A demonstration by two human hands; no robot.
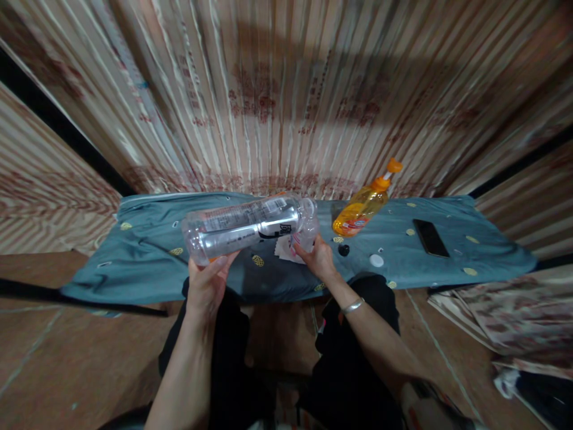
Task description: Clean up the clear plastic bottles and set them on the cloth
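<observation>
Both hands loaded. Left hand [209, 282] is under the base end of a large clear bottle [242, 224], thumb along the near side, fingers mostly hidden by it. Bottle is held above the bench [147, 230], lying close to horizontal, base toward the left, neck toward the right. Silver label with dark print and a barcode patch, see-through at the base end.

Right hand [320, 260] grips a small clear bottle [307, 233] by its lower part, thumb and fingers closed round it. Its top overlaps the large bottle's neck in this view; can't tell whether the two mouths actually touch.

Pale paper-like scrap [285, 249] on the bench, below and partly behind the small bottle. Just right of the right hand: black cap [344, 250], then white disc [376, 260] a bit further right and closer to the person. Behind those, soap bottle [358, 210] with yellow-orange liquid and an orange pump [394, 166]. Dark phone [430, 237] lies flat, well right of both hands.

Bench is covered in blue-green cloth with yellow pineapple prints. Silver bracelet [353, 306] on the right wrist. Striped curtain [277, 131] behind, brown floor [36, 352] below.
</observation>
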